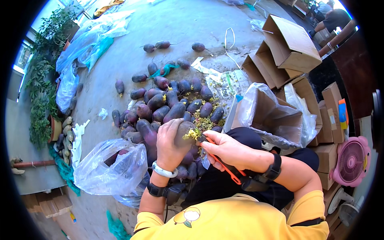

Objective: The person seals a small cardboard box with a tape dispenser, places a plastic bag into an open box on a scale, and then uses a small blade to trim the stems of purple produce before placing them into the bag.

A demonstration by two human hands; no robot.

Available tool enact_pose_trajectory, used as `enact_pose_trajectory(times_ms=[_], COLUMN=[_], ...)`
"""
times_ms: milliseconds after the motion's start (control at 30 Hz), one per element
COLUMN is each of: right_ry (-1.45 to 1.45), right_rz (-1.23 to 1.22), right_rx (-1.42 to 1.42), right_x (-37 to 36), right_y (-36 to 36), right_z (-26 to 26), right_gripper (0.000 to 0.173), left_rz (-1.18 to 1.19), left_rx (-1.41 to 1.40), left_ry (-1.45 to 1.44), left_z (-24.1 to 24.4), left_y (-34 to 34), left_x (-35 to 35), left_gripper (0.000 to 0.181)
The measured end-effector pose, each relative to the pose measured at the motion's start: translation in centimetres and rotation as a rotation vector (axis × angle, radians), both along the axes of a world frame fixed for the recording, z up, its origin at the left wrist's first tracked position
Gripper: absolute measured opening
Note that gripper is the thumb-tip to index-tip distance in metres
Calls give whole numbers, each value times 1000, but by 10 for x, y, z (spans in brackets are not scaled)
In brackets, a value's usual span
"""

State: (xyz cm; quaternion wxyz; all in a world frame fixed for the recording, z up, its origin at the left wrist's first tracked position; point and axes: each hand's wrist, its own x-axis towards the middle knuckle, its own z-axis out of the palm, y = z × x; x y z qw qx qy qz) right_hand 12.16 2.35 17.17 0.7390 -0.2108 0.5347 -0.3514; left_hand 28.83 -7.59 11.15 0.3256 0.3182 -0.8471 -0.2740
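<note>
My left hand (169, 144) grips a dark purple radish (183, 135), its leafy end turned to the right. Small yellow-green leaves (194, 133) still sprout from that end. In my right hand (226, 150) are hand shears (223, 168) with red-orange handles; their dark head sits against the leaf stubs, and the blades are partly hidden by fingers and leaves. Under and beyond both hands spreads a heap of similar radishes (160, 103), with yellowish leaf trimmings (205, 122) scattered on its right side.
A clear plastic bag (111, 171) holding radishes lies left of my left hand. At right stands an upright cardboard box (270, 120) with a plastic liner, other open cartons (291, 42) behind it. A pink fan (351, 161) is farther right; potted plants (43, 75) line the left wall.
</note>
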Motion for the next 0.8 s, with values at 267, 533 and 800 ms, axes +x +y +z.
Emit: enact_pose_trajectory(times_ms=[267, 533, 800], right_ry=[-268, -501, -492], right_rz=[-249, -271, -397], right_rx=[108, 127, 131], right_x=[19, 18, 35], right_y=[-8, -15, -18], right_z=[-8, -11, -18], right_gripper=[10, 12, 15], left_rz=[221, 288, 284], left_rx=[-156, -221, -363], left_ry=[-76, -110, -162], left_z=[-4, -14, -25], left_y=[7, 1, 0], left_x=[-9, -6, -9], left_gripper=[66, 64, 57])
